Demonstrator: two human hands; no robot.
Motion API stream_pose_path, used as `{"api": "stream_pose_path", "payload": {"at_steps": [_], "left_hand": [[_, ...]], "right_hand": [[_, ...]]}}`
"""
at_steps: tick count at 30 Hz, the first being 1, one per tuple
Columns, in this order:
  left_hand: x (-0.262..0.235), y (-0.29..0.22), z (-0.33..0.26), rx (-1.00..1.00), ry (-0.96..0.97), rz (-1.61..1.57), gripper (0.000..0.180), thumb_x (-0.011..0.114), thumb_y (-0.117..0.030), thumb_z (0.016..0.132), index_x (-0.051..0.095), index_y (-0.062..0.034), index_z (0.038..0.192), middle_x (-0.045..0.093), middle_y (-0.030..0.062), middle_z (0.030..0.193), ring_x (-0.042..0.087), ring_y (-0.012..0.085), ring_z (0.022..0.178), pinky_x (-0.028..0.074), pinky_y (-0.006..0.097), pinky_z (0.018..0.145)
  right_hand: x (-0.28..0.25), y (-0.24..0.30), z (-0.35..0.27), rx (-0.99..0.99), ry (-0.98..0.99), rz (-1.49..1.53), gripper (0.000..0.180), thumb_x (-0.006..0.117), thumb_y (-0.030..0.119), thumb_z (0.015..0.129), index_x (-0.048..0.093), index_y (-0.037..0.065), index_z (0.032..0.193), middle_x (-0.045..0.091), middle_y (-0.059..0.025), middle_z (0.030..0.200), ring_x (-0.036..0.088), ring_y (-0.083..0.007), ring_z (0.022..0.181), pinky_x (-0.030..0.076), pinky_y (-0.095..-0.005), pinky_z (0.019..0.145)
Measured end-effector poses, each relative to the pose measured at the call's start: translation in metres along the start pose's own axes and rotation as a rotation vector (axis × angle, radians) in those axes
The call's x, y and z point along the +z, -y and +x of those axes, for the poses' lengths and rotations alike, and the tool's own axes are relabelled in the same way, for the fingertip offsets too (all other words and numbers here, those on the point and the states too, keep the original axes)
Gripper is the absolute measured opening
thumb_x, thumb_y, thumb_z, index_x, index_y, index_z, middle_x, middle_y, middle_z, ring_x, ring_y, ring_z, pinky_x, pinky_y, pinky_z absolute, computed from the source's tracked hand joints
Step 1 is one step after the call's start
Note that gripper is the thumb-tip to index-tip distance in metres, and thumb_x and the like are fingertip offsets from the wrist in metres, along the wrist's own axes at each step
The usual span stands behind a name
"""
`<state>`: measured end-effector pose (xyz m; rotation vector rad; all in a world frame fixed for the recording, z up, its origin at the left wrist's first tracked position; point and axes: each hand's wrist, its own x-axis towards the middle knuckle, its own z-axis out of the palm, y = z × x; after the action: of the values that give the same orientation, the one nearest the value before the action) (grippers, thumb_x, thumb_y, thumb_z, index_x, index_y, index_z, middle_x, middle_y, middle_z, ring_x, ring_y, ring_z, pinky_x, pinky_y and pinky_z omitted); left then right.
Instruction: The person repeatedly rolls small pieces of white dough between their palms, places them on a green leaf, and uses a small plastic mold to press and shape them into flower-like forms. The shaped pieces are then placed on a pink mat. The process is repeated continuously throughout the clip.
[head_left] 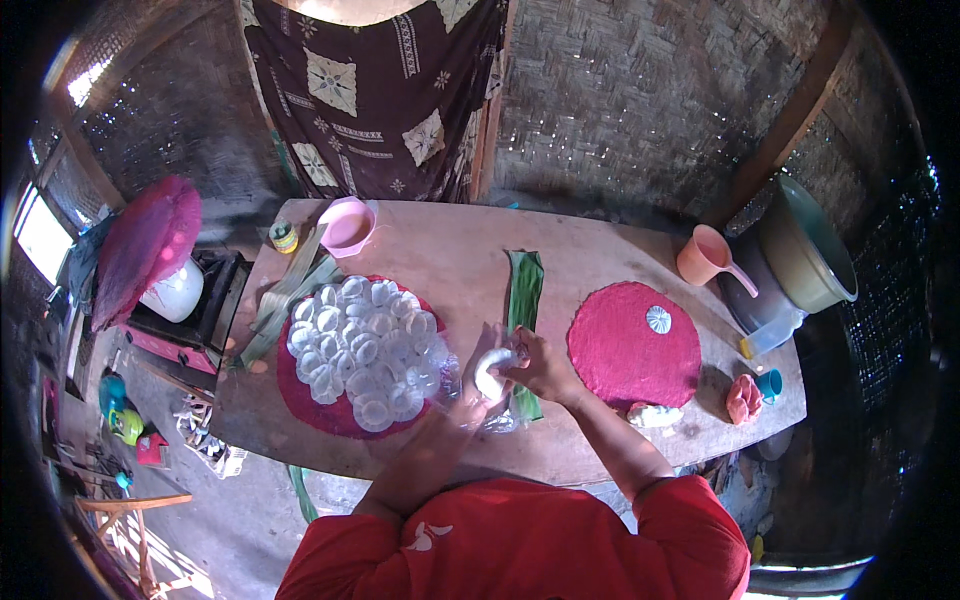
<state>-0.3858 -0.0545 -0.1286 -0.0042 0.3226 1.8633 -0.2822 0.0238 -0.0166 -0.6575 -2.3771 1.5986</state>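
And here's the white cup (488,380), over the table's near middle, cradled in the left hand (469,388)! The right hand (546,366) has its fingers right at the rim; whether they pinch it, I can't tell. A green leaf (524,285) runs out underneath, toward the far side. Just left, a crowd of white cups (350,340) packs the left mat (300,402), pink and round. Over to the right, the right mat (622,345) carries a single pleated cup (658,320), with a white lump (655,415) at its near edge. Far left, a pink bowl (347,226); far right, a dipper (704,256); near right, a cloth (743,400) beside a blue cup (769,386), all on the table (450,236).
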Motion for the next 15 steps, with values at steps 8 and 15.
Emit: {"api": "stream_pose_path", "payload": {"at_steps": [8, 15], "left_hand": [[0.027, -0.001, -0.028, 0.184, -0.107, 0.987, 0.032, 0.061, -0.030, 0.092, 0.062, -0.0070, 0.114, 0.066, 0.0061, 0.109, 0.063, 0.0175, 0.098, 0.046, 0.027, 0.086], [-0.015, 0.043, -0.064, 0.475, 0.340, 2.259, 0.042, 0.062, -0.025, 0.087, 0.055, -0.0024, 0.122, 0.054, 0.0173, 0.127, 0.052, 0.0317, 0.118, 0.040, 0.042, 0.100]], "right_hand": [[-0.040, -0.026, 0.025, -0.111, 0.025, 0.196, 0.039, 0.080, 0.020, 0.076, 0.060, 0.001, 0.104, 0.066, -0.0071, 0.094, 0.061, -0.0146, 0.091, 0.050, -0.0301, 0.081], [-0.031, -0.095, 0.061, 0.043, 0.017, -0.655, 0.057, 0.075, 0.049, 0.072, 0.064, 0.008, 0.110, 0.069, -0.0127, 0.098, 0.066, -0.0275, 0.092, 0.049, -0.0414, 0.083]]}}
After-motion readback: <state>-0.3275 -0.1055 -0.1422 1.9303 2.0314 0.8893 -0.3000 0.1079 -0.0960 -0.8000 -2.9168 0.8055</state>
